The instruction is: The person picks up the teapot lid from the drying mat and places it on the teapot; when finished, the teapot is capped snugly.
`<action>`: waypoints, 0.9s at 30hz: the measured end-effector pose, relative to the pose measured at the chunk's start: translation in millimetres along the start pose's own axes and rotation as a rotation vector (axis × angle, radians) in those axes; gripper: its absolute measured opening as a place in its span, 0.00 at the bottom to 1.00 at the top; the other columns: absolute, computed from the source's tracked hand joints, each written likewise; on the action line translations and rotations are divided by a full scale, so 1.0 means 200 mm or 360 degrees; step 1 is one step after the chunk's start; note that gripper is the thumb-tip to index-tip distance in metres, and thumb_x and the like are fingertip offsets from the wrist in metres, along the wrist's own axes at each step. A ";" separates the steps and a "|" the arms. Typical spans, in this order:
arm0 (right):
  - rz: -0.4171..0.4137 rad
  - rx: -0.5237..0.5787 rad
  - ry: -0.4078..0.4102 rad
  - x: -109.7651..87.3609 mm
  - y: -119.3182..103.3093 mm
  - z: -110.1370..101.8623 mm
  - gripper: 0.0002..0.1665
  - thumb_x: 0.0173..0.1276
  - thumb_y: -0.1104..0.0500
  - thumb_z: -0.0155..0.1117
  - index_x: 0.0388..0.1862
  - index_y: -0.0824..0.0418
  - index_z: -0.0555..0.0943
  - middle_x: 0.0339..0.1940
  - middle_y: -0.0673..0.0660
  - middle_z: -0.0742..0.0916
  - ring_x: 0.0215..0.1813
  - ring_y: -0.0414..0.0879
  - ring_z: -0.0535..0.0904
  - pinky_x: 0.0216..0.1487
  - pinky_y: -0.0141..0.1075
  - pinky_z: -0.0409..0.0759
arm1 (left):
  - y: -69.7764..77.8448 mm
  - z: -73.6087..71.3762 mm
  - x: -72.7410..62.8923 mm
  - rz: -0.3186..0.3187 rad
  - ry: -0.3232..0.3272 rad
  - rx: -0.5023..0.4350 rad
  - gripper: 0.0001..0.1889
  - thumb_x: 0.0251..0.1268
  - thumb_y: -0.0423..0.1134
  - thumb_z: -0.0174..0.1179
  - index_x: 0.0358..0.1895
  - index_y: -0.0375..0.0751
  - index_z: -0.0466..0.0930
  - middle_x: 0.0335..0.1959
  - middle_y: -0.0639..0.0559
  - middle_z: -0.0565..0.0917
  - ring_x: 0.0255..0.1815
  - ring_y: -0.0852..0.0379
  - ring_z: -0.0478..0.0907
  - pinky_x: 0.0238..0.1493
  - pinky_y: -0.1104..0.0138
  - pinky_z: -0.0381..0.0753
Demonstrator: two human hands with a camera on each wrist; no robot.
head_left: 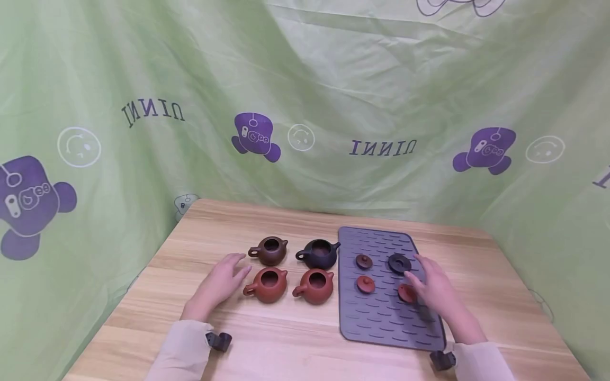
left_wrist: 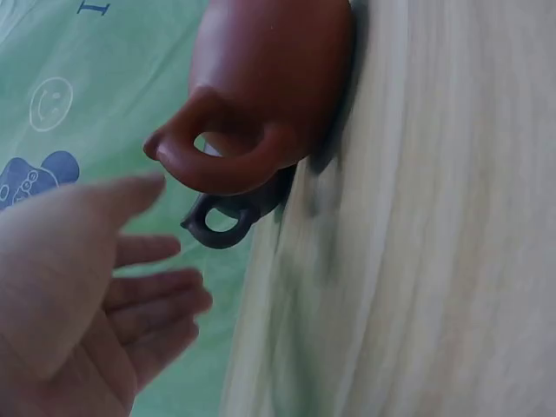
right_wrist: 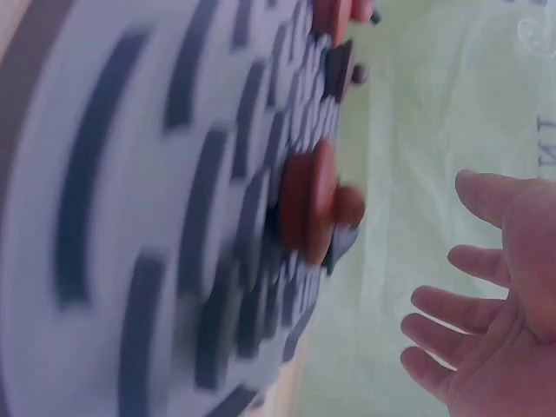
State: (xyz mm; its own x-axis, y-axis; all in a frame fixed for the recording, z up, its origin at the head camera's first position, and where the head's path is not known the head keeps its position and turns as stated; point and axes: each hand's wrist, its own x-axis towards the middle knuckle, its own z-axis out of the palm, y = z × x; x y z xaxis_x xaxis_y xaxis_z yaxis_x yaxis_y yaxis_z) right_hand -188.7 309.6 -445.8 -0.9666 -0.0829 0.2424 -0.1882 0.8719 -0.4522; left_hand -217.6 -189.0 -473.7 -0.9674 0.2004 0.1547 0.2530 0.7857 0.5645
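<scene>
Four lidless teapots stand in two rows on the table: a brown teapot and a black teapot behind, two red teapots in front. My left hand hovers left of them, fingers extended, holding nothing; a red teapot's handle is close to its thumb. Over the right side of a grey mat my right hand is spread and holds nothing. Beneath it lies a red lid, partly covered by the hand. A black lid sits just beyond its fingertips.
A brown lid and another red lid lie on the mat's left half. The wooden table meets a green printed curtain at the back and sides. Each wrist wears a small black camera.
</scene>
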 end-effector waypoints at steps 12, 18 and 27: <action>-0.0077 0.0033 0.0015 0.01 -0.13 0.11 0.30 0.69 0.60 0.64 0.64 0.74 0.69 0.60 0.76 0.74 0.63 0.72 0.67 0.63 0.62 0.64 | 0.02 0.05 -0.04 0.0100 -0.0114 -0.0363 0.28 0.72 0.50 0.57 0.66 0.33 0.71 0.65 0.35 0.72 0.67 0.37 0.65 0.67 0.45 0.61; -0.0027 0.0043 -0.0088 0.01 -0.18 0.16 0.31 0.70 0.57 0.63 0.66 0.72 0.69 0.62 0.74 0.74 0.64 0.70 0.67 0.62 0.63 0.66 | 0.01 0.08 -0.05 0.0092 -0.0178 -0.0449 0.31 0.69 0.51 0.59 0.67 0.33 0.70 0.66 0.35 0.71 0.68 0.37 0.64 0.67 0.46 0.62; 0.0013 0.0185 -0.0171 0.02 -0.23 0.24 0.23 0.68 0.58 0.66 0.57 0.69 0.78 0.55 0.68 0.81 0.59 0.65 0.74 0.58 0.59 0.71 | 0.01 0.10 -0.05 0.0210 -0.0230 -0.0482 0.34 0.61 0.53 0.67 0.65 0.35 0.72 0.59 0.41 0.78 0.63 0.42 0.71 0.64 0.47 0.67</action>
State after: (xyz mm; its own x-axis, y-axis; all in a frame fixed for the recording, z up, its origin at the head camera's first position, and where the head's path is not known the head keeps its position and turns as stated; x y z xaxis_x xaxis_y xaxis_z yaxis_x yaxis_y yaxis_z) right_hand -192.5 245.2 -464.5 -0.9801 -0.1326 0.1478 -0.1930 0.8113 -0.5518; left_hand -207.0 -177.8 -491.2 -0.9119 0.3863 0.1383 0.3460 0.5430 0.7652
